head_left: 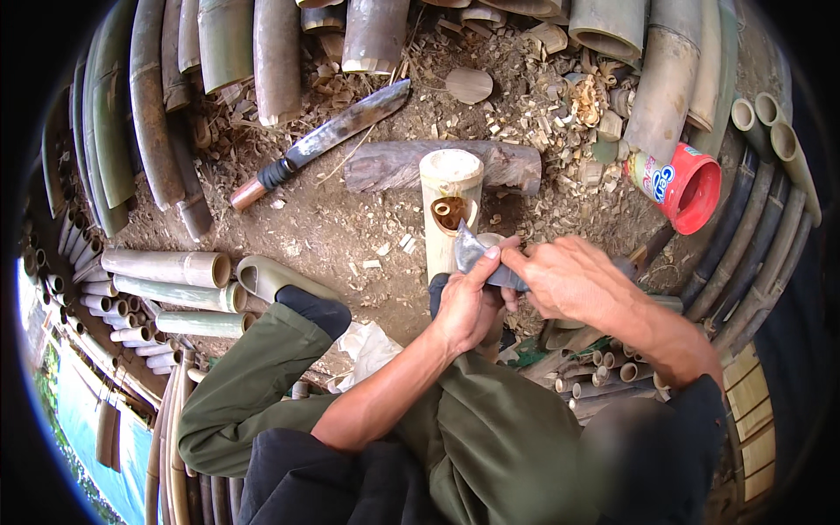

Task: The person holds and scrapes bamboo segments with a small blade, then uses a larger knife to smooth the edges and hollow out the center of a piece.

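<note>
A pale, peeled bamboo section point(435, 241) rests with its far end over a short wooden log point(376, 166). An oval opening is cut in its upper side, and a small ring shape shows inside. A knife with a pointed grey blade point(468, 251) has its tip at the near edge of that opening. Closed round the knife's handle side is my right hand point(569, 280); most of the handle is hidden. My left hand point(472, 306) is closed at the blade, its thumb against the metal and its other fingers partly hidden underneath. A dark-socked foot point(437, 289) is beside the bamboo.
A machete point(319, 140) with a wrapped handle lies on the chip-strewn ground. Bamboo poles point(226, 44) line the far side, and cut lengths point(166, 267) lie at left. At right, a red plastic tub point(696, 192) lies tipped near more poles. A clog point(276, 280) is on my foot.
</note>
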